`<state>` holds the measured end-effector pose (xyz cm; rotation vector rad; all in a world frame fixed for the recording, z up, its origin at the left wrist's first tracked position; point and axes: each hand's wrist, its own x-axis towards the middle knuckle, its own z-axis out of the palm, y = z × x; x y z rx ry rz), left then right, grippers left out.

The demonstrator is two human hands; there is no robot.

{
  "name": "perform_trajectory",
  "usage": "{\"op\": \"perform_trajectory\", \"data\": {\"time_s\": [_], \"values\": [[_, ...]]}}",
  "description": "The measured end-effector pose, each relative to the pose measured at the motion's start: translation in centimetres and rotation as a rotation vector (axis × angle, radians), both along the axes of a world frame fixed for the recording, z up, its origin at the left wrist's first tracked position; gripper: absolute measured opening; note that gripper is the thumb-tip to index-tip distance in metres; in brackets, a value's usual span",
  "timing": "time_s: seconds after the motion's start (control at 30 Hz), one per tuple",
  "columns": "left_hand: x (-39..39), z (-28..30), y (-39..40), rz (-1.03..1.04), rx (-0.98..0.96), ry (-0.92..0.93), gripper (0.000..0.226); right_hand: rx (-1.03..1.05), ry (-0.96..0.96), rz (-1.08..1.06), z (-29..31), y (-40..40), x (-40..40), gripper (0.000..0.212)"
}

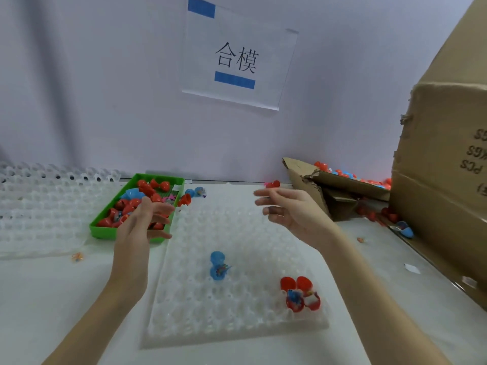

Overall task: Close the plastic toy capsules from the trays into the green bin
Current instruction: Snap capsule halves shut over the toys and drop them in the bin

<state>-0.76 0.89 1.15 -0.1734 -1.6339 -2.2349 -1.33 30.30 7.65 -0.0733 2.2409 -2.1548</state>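
I see a tall brown corrugated cardboard box (445, 185) filling the right side, with a torn, flattened cardboard flap (340, 177) at its far left foot carrying loose red and blue capsules. The white table (52, 299) runs under everything. On its near middle lies a clear, dimpled plastic tray (224, 312), its rows of round cups glossy and translucent. A stack of similar trays (39, 206) sits at the far left. Between them stands the green bin (105, 227), a shallow rectangular plastic box heaped with smooth red capsules and one blue.

My left hand (139, 225) hovers over the bin's near right corner, fingers spread and loose, holding nothing. My right hand (292, 209) floats above the tray's far right, fingers extended and relaxed, also holding nothing; it is blurred.

On the tray, an open blue capsule (218, 266) rests mid-tray, and two open red capsules (300, 293) sit near the right edge, small toys inside their hinged halves.
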Motion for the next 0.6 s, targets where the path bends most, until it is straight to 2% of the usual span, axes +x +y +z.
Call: {"op": "perform_trajectory", "data": {"time_s": [0.1,0.17,0.37,0.47,0.6], "values": [[0.2,-0.1,0.3,-0.021,-0.031,-0.012,0.048,0.728,-0.026,0.088,-0.6,1.4,1.8,0.012],[0.2,-0.1,0.3,-0.030,-0.062,-0.014,0.048,0.948,-0.123,0.207,-0.4,1.8,2.5,0.006],[0.0,-0.1,-0.1,-0.048,-0.069,-0.037,0.049,1.198,-0.349,0.473,0.3,2.3,3.2,0.008],[0.0,0.0,-0.1,-0.070,-0.102,-0.051,0.048,1.275,-0.328,0.485,-0.3,1.8,2.9,0.010],[0.4,-0.3,0.2,-0.129,-0.225,-0.035,0.046,1.255,-0.320,0.495,0.6,1.8,2.6,0.011]]}}
